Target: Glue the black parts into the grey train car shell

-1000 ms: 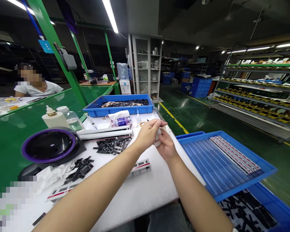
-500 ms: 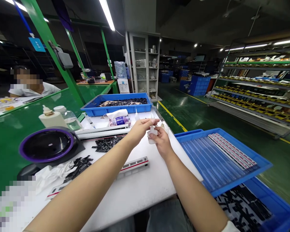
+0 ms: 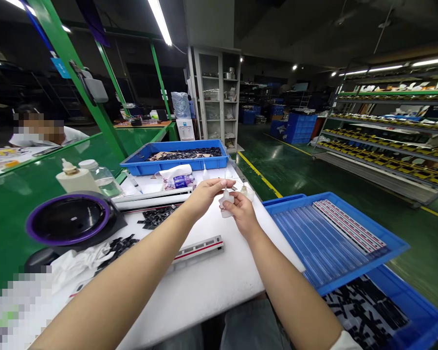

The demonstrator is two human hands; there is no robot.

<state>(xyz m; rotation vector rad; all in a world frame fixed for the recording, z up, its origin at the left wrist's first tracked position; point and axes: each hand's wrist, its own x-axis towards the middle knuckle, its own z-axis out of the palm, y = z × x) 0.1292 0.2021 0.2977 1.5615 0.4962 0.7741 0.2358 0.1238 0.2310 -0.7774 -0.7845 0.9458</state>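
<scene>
A small translucent white squeeze bottle with a narrow nozzle stands upright above the white worktop. My right hand is closed around its body, thumb across the front. From the left, my left hand reaches over the top, its fingertips pinched at the nozzle. The exact grip on the tip is partly hidden. Just beyond my right fingers is another small bottle with a thin dark needle. A white strip part with a red stripe lies below my left forearm.
Black small parts lie piled on the left, near a purple-rimmed black bowl. A blue tray is at the back. To the right sits a blue tray with clear and striped strips. A person sits beyond the green partition.
My hands and the bottle have shifted slightly left in view. The left fingertips have drawn in to the nozzle, which now shows more plainly; the right hand still grips the bottle.
</scene>
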